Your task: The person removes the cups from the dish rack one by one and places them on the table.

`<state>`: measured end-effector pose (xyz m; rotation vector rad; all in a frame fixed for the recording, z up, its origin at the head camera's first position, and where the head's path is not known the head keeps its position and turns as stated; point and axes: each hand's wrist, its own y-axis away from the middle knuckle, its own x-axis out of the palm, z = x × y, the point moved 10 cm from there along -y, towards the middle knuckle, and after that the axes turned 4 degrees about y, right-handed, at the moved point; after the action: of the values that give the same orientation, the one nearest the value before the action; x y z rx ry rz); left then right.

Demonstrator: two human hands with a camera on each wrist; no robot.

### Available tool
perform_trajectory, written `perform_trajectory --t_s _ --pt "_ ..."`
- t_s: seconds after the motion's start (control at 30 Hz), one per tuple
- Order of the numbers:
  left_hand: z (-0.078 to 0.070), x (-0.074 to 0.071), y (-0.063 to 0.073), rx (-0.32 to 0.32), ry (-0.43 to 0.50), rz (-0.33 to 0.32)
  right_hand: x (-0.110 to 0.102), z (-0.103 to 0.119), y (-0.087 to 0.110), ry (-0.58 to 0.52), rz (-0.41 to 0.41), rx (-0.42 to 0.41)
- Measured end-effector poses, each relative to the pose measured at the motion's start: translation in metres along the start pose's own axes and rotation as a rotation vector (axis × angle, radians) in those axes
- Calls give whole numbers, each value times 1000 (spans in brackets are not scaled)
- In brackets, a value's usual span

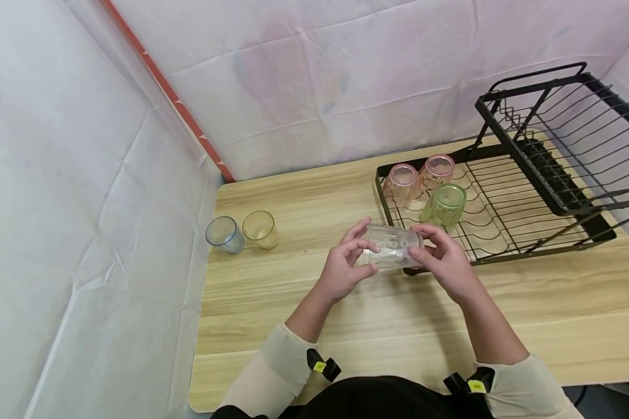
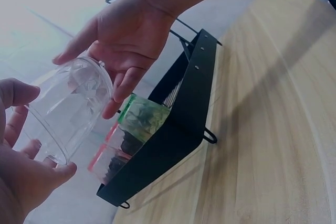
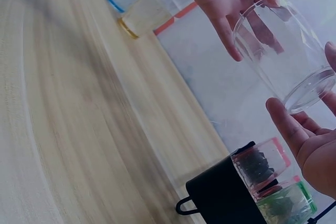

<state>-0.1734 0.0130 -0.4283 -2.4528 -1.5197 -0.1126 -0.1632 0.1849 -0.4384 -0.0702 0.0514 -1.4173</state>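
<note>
A clear drinking glass (image 1: 393,240) lies sideways in the air between my two hands, over the table beside the rack's near left corner. My left hand (image 1: 342,266) grips its open rim end, with the thumb below and fingers above in the head view. The right hand (image 1: 447,263) holds the base end between thumb and fingers. In the left wrist view the glass (image 2: 68,106) shows its rim toward the left hand (image 2: 26,174). From the right wrist, its thick base (image 3: 312,90) is seen against the right hand (image 3: 320,156).
A black two-tier dish rack (image 1: 495,256) stands at the right. Inside it, upside down, are a green glass (image 1: 445,205) and two pink glasses, one at the left (image 1: 401,181). A blue glass (image 1: 225,234) and a yellow glass (image 1: 261,230) stand upright on the wooden table (image 1: 272,308).
</note>
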Motion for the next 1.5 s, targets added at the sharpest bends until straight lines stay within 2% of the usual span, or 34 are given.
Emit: perform_trajectory --t_s 0.3,0.57,1.2,1.3,1.5 --pt "1 0 0 -38 27 19 3 -2 0 1 -5 -3" --pt "3 0 -1 -34 -7 45 4 -3 0 -3 2 -4" --pt "3 -2 0 -15 -44 38 4 -6 1 23 6 22" --pt "4 -5 0 -25 -72 12 3 -8 1 49 5 32" --pt "12 -15 1 -98 -155 -89 11 -6 0 225 30 13"
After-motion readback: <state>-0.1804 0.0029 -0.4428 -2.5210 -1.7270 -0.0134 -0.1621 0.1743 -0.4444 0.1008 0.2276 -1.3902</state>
